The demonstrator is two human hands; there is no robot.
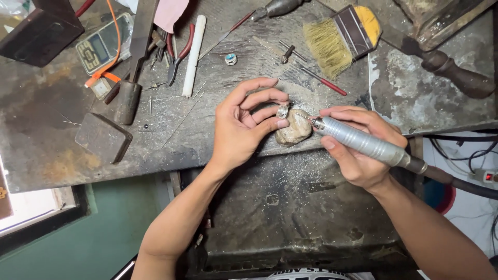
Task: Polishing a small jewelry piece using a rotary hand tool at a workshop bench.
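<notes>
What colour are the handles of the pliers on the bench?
Red handles on the pliers, seen in the head view.

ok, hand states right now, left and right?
Left hand: closed, pinching a small silver ring over the bench peg.
Right hand: closed around a rotary handpiece, tip at the ring.

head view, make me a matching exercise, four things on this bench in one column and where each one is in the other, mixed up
Things:
1. small ring
2. rotary handpiece
3. brush
4. white stick

Places:
A. lying at the back of the bench, beside the red-handled pliers
B. pinched in the left hand, over the worn wooden peg
C. held in the right hand, tip toward the ring
D. at the back of the bench, to the right

Pairs: 1-B, 2-C, 3-D, 4-A
</notes>
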